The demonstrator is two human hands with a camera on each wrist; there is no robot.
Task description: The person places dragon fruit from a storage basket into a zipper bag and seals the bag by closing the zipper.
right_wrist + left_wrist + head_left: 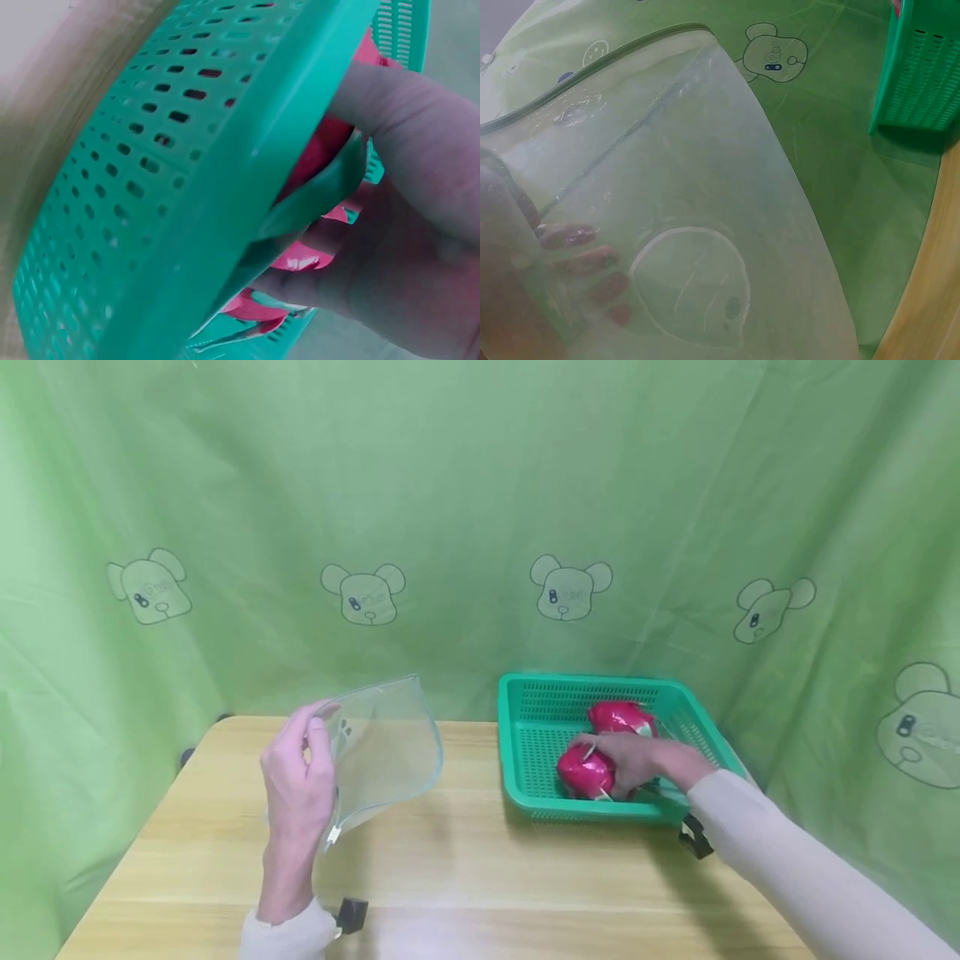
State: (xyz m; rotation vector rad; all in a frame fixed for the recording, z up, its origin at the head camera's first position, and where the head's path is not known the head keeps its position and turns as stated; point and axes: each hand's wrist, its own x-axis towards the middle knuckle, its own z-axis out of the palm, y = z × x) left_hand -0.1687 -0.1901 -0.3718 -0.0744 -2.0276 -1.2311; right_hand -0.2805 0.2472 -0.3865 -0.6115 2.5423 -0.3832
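Note:
My left hand [298,777] grips a translucent zip bag [390,743] by its left edge, holding it up over the table. A white slider [333,835] shows at the bag's lower corner. Through the film in the left wrist view, the fingertips [604,285] are visible. Inside the green basket, my right hand [633,760] has its fingers around a shiny pink dragon fruit [583,770]. A second dragon fruit [621,717] lies just behind it. In the right wrist view, a green scale [322,187] sticks out between thumb and fingers, and the basket wall hides part of the fruit.
The green perforated basket [508,743] stands at the back right of the wooden table [465,877]. A green curtain [465,510] with printed bear heads hangs close behind the table and along both sides.

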